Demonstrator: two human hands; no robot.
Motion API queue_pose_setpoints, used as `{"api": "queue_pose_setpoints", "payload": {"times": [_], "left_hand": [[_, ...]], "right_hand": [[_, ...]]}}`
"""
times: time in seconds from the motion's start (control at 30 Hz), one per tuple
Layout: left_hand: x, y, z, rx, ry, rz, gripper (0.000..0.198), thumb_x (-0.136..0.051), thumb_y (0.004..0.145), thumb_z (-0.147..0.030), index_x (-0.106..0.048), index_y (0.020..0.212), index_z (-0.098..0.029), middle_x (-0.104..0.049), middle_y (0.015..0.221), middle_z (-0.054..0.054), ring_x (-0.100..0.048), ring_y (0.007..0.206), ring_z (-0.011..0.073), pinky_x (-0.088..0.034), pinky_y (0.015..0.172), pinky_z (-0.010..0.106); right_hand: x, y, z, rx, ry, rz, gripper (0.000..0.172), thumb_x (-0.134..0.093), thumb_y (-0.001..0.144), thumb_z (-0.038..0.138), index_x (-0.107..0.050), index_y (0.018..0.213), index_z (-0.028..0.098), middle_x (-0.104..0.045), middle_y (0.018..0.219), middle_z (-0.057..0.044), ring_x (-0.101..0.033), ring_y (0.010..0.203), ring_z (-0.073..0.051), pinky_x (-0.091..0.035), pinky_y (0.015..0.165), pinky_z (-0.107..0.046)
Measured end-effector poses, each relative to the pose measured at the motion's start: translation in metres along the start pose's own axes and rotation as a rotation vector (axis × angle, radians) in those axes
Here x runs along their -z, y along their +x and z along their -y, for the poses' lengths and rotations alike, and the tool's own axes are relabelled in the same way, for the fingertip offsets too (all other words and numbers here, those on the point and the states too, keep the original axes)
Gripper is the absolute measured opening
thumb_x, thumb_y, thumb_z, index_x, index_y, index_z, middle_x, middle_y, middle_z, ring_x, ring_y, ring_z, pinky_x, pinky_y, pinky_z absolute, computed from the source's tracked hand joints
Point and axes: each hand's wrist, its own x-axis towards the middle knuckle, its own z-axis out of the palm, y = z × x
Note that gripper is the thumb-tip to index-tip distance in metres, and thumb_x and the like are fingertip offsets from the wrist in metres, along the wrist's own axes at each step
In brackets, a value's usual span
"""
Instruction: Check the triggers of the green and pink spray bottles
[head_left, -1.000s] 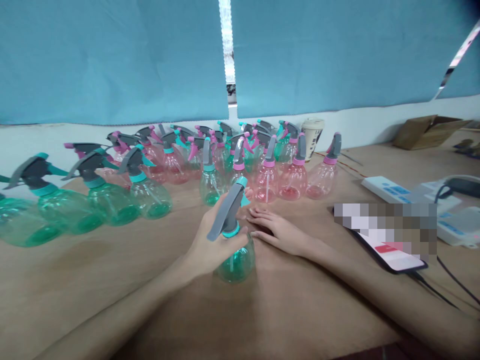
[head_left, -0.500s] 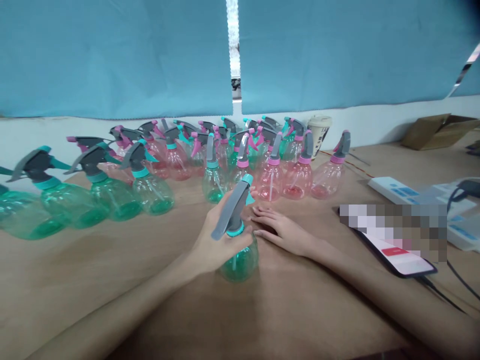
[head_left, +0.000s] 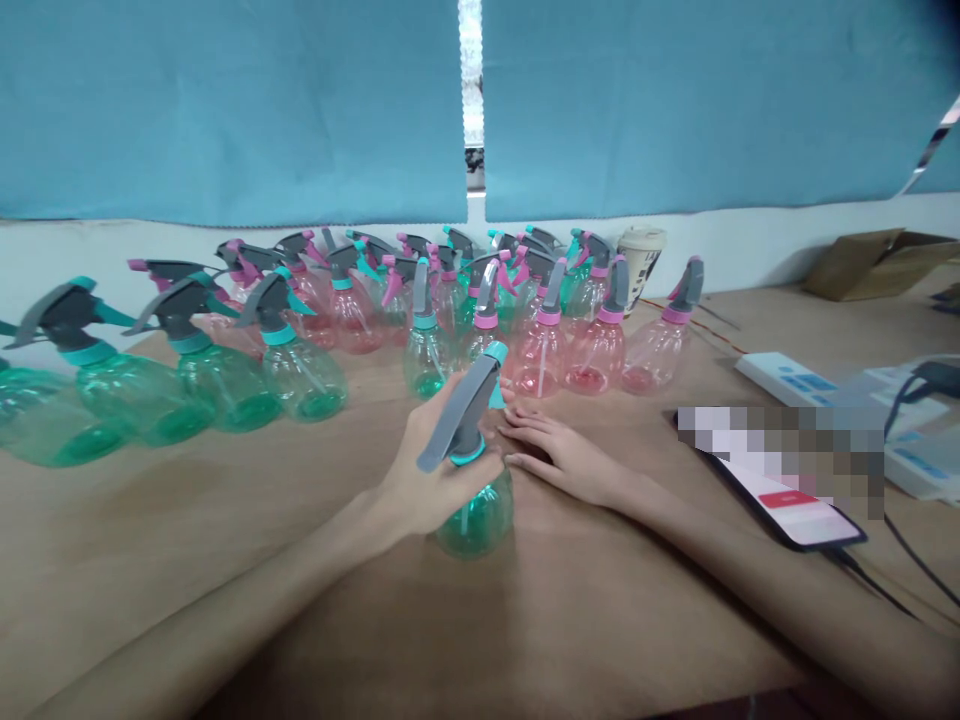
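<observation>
A green see-through spray bottle with a grey trigger head and turquoise collar stands on the table in front of me. My left hand is wrapped round its neck just below the head, thumb on the near side; the fingers behind are partly hidden. Close beside the bottle on the right, my right hand lies low over the tabletop, its fingers stretched toward the bottle and holding nothing. Whether those fingertips touch the bottle or the left fingers, I cannot tell.
Several green spray bottles line the left, with pink ones and more green ones behind. A paper cup stands at the back. On the right are a phone with a cable, white power strips and a cardboard box.
The view has shifted very slightly. Both hands and the held spray bottle stay in nearly the same place.
</observation>
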Motion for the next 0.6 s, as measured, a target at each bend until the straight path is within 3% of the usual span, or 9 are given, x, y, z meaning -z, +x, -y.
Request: {"api": "queue_pose_setpoints", "payload": {"times": [0.23, 0.47, 0.6], "left_hand": [[0.0010, 0.0013, -0.0040, 0.029, -0.091, 0.015, 0.020, -0.054, 0.072, -0.025, -0.045, 0.090, -0.025, -0.055, 0.067, -0.004, -0.056, 0.060, 0.0180, -0.045, 0.057, 0.032], [-0.0009, 0.0001, -0.0035, 0.076, -0.074, -0.005, 0.020, -0.054, 0.071, -0.025, -0.047, 0.090, -0.025, -0.051, 0.061, -0.005, -0.056, 0.059, 0.0180, -0.046, 0.056, 0.032], [-0.0025, -0.0016, 0.0022, 0.068, -0.025, -0.034, 0.024, -0.057, 0.075, -0.026, -0.050, 0.098, -0.026, -0.057, 0.071, -0.003, -0.058, 0.063, 0.0177, -0.048, 0.061, 0.032]], "right_hand": [[-0.0001, 0.0004, -0.0024, 0.016, -0.019, 0.008, 0.051, -0.042, 0.094, 0.049, -0.052, 0.133, 0.017, -0.046, 0.143, -0.012, -0.035, 0.137, -0.025, -0.029, 0.113, -0.047], [-0.0012, 0.0004, -0.0035, 0.026, -0.022, -0.007, 0.050, -0.042, 0.094, 0.049, -0.051, 0.134, 0.020, -0.046, 0.144, -0.011, -0.035, 0.137, -0.025, -0.030, 0.112, -0.049], [-0.0006, 0.0006, -0.0025, 0.025, -0.033, -0.012, 0.049, -0.042, 0.094, 0.048, -0.052, 0.133, 0.020, -0.046, 0.144, -0.011, -0.037, 0.136, -0.025, -0.032, 0.111, -0.049]]}}
